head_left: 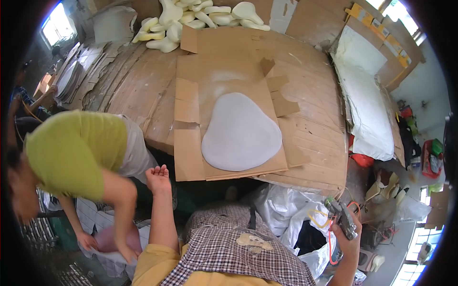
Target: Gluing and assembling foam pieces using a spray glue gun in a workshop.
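A pale, rounded-triangular pad [242, 133] lies flat on an opened-out cardboard sheet [190, 153], whose flaps spread to both sides. A whitish haze marks the cardboard just beyond it. My left hand [158, 180] is raised by the sheet's near left corner, palm up, its fingers loosely bent with nothing in them. Off to the right of the table's near edge, my right hand [347, 242] grips a metal spray gun [344, 218]. An orange hose [330, 248] hangs beside the gun, well apart from the pad.
Cream foam pieces [210, 16] are heaped at the table's far edge. At left a co-worker in a green shirt [78, 152] bends over a pinkish piece [119, 238]. White plastic sacks [286, 205] bulge below the table [315, 138]. A white-covered board [365, 90] stands right.
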`<act>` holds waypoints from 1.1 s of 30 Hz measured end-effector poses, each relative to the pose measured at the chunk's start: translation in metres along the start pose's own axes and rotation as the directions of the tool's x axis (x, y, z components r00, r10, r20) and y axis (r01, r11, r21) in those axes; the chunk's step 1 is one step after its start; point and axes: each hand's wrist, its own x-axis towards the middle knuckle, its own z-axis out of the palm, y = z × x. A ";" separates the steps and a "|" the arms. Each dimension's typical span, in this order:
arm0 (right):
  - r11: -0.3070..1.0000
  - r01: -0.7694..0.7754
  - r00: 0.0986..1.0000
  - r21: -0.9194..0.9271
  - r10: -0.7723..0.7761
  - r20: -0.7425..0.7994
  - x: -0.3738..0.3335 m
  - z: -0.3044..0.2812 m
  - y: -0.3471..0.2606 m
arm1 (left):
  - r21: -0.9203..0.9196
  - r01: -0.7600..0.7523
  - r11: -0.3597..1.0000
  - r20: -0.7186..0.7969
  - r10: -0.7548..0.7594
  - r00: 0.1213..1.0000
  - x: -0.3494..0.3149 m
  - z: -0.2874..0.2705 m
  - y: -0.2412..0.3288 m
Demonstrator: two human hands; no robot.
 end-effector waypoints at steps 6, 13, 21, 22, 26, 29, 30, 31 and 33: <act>0.999 -0.039 0.966 -0.016 0.042 0.256 -0.005 0.010 -0.010 | 0.093 0.048 0.995 0.160 -0.062 0.985 -0.006 0.005 -0.017; 0.986 0.107 0.956 0.130 -0.138 0.260 0.038 0.058 -0.002 | 0.362 0.032 0.932 0.228 -0.122 0.966 -0.030 0.017 -0.052; 0.968 0.066 0.997 0.243 -0.072 0.017 0.060 0.057 -0.018 | 0.635 -0.032 0.772 0.340 -0.242 0.909 -0.033 0.013 -0.085; 0.973 0.044 0.999 0.225 -0.046 0.006 0.057 0.051 -0.017 | 0.638 -0.029 0.769 0.341 -0.249 0.907 -0.033 0.015 -0.089; 0.993 0.004 1.000 0.122 -0.001 -0.024 0.039 0.028 -0.002 | 0.764 -0.197 0.614 0.403 -0.217 0.889 -0.022 0.025 -0.104; 0.997 -0.037 0.998 0.073 0.041 -0.056 0.022 0.021 -0.006 | 0.807 -0.427 0.408 0.509 -0.114 0.853 -0.001 0.023 -0.121; 0.994 -0.058 0.998 0.088 0.060 -0.026 0.018 0.018 -0.007 | 0.784 -0.570 0.243 0.598 -0.053 0.800 -0.003 0.030 -0.123; 0.995 -0.061 0.998 0.085 0.064 -0.029 0.015 0.015 -0.009 | 0.785 -0.569 0.244 0.597 -0.059 0.800 -0.006 0.034 -0.123; 0.997 -0.082 0.992 0.010 0.081 0.093 0.011 0.011 -0.010 | 0.755 -0.646 -0.115 0.644 -0.054 0.763 -0.018 0.047 -0.120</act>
